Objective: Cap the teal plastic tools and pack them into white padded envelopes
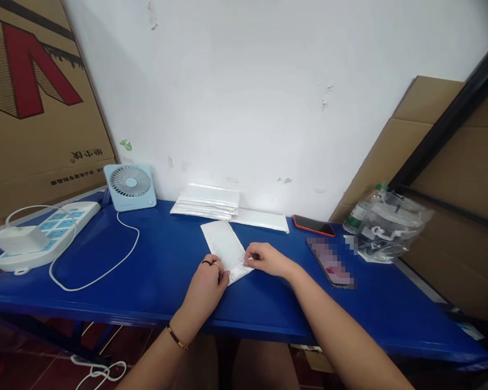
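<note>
A white padded envelope lies slantwise on the blue table in front of me, its near end crumpled or folded. My left hand, with rings on its fingers, pinches the near left corner. At the near right corner, my right hand has its thumb and fingertips closed on the edge. Whether anything is inside the envelope cannot be seen. Just behind it is a stack of similar white envelopes, and one more flat white envelope extends from the stack to the right.
On the blue table, a light-blue fan and a white power strip with a plugged-in adapter and cable stand left. Two phones, one red-edged and one nearer, lie right, before a bottle and plastic bag.
</note>
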Demonstrator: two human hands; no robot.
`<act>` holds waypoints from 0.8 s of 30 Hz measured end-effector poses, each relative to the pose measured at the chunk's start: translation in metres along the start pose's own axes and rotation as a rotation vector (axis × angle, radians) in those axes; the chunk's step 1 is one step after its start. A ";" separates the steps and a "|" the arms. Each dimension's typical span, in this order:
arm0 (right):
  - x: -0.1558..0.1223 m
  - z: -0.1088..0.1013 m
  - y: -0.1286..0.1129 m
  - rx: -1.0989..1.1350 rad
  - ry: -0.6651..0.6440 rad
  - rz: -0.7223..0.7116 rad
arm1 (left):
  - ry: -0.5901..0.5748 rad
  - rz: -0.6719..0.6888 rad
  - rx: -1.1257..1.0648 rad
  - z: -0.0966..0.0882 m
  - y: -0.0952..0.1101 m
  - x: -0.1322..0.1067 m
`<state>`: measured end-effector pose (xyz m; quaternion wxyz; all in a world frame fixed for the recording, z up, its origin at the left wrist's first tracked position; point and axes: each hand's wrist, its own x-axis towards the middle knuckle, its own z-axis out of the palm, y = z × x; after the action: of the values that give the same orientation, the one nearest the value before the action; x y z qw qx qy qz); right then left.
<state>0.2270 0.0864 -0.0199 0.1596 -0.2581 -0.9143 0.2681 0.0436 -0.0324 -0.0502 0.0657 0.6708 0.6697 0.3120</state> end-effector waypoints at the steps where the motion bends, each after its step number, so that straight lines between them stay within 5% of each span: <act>1: -0.001 0.001 -0.004 -0.043 0.049 -0.026 | -0.007 -0.011 0.029 0.000 0.000 0.003; 4: -0.004 0.001 -0.018 -0.254 0.171 -0.173 | -0.046 -0.060 0.115 -0.002 0.000 0.013; 8: -0.005 0.009 -0.035 -0.557 0.062 -0.345 | -0.100 -0.145 0.117 -0.007 -0.008 0.028; 15: 0.005 0.040 -0.035 -0.776 0.142 -0.250 | -0.162 -0.259 -0.371 -0.006 -0.030 0.039; 19: 0.001 0.034 -0.030 -0.664 0.216 -0.222 | -0.240 -0.341 -0.892 -0.012 -0.021 0.034; 22: -0.010 0.008 -0.022 -0.426 0.414 -0.125 | -0.077 -0.338 -1.178 -0.021 -0.016 0.033; 24: -0.017 -0.015 -0.009 -0.187 0.681 0.008 | 0.085 -0.360 -1.220 -0.026 -0.017 0.033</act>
<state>0.2436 0.0768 -0.0050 0.4299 -0.3497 -0.8283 0.0824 0.0133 -0.0080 -0.0273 0.4607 0.3765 0.4758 0.6478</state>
